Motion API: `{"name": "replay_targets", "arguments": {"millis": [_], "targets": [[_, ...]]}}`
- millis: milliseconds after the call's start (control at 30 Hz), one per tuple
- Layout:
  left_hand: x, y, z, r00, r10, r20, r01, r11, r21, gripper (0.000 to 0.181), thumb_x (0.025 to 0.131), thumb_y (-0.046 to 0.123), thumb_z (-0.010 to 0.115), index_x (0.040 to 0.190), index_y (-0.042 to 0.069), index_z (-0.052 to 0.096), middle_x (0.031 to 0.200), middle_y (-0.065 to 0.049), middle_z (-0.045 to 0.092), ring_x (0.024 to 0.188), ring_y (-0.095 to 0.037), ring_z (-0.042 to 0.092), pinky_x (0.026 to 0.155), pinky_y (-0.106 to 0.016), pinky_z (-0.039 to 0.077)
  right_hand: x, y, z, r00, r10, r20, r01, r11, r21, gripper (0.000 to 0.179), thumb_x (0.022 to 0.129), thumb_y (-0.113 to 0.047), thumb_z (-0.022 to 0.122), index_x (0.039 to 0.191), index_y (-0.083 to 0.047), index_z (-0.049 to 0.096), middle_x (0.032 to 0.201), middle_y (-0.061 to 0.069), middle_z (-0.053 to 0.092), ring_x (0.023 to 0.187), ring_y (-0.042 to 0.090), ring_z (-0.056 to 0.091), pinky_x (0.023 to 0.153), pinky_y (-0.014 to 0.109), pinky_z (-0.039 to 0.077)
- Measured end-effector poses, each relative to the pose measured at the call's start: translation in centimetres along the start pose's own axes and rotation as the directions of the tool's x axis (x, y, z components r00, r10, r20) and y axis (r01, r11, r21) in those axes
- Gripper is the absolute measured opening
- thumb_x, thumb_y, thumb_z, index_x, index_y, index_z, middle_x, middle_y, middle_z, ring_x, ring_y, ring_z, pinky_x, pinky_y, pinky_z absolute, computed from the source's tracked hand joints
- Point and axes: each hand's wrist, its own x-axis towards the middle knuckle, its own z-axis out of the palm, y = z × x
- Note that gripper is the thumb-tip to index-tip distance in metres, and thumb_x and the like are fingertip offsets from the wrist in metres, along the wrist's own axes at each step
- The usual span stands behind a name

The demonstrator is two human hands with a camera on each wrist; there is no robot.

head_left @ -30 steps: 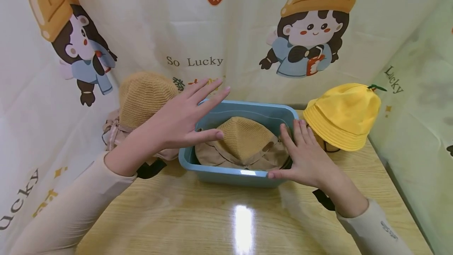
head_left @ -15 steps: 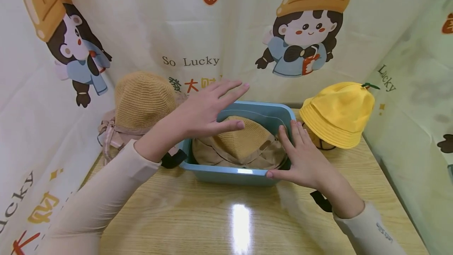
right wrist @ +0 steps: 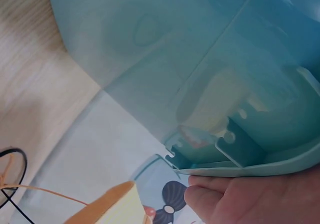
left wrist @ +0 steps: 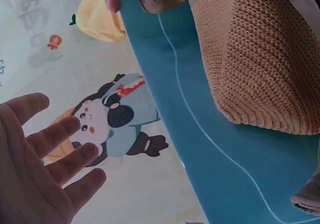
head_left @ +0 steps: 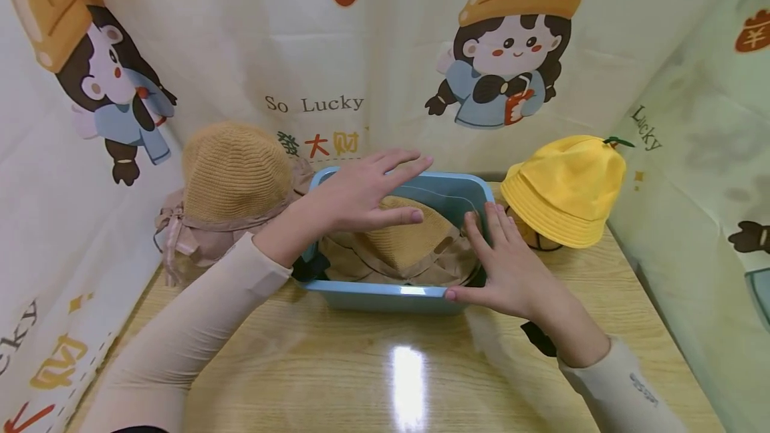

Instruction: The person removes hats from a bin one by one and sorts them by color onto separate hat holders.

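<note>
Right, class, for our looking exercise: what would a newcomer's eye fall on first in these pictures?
Probably the bright yellow hat, right of the blue bin, with a green stalk on top. Next, the left hand spread above the bin and the right hand touching its right end. The woven tan hat inside the bin and the large cartoon figure on the cloth behind would also draw attention.

We see smooth, glossy plastic in the blue bin (head_left: 373, 301), rough ribbed weave above matt cloth on the tan hat inside it (head_left: 415, 239), smooth fabric on the yellow hat (head_left: 565, 186), creased cloth in the backdrop (head_left: 397, 45), and shiny wood grain across the table (head_left: 325, 366).
</note>
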Motion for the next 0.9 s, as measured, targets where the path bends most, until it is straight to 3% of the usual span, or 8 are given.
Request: {"name": "replay_targets", "arguments": {"millis": [567, 800, 900], "targets": [[1.2, -1.4, 1.5, 0.987, 0.011, 0.159, 0.003, 0.996, -0.09, 0.074, 0.098, 0.064, 0.045, 0.16, 0.031, 0.023, 0.161, 0.001, 0.032, 0.147, -0.023, 0.033, 0.116, -0.048, 0.032, 0.1, 0.2, 0.3, 0.999, -0.008, -0.042, 0.009, 1.0, 0.012, 0.121, 0.076, -0.083, 0.058, 0.161, -0.014, 0.006, 0.165, 0.023, -0.008, 0.152, 0.037, -0.014, 0.119, 0.061, 0.013], [1.7, -1.6, 2.7, 0.964, 0.02, 0.266, 0.017, 0.991, -0.134, 0.074, 0.096, 0.068, 0.043, 0.159, 0.037, 0.019, 0.161, -0.003, 0.034, 0.145, -0.027, 0.036, 0.114, -0.051, 0.034, 0.0, 0.1, 0.3, 0.999, -0.001, -0.043, 0.002, 1.0, 0.018, 0.122, 0.075, -0.085, 0.057, 0.161, -0.015, 0.008, 0.165, 0.024, -0.007, 0.152, 0.038, -0.013, 0.118, 0.063, 0.016], [1.9, -1.6, 3.3, 0.952, 0.006, 0.306, 0.029, 0.993, -0.11, 0.076, 0.094, 0.072, 0.041, 0.159, 0.039, 0.018, 0.161, -0.002, 0.033, 0.145, -0.027, 0.036, 0.113, -0.053, 0.035, -0.1, 0.2, 0.5, 0.999, 0.001, -0.042, -0.001, 1.0, 0.017, 0.121, 0.075, -0.085, 0.056, 0.161, -0.016, 0.008, 0.165, 0.023, -0.008, 0.152, 0.038, -0.013, 0.117, 0.064, 0.018]]}}
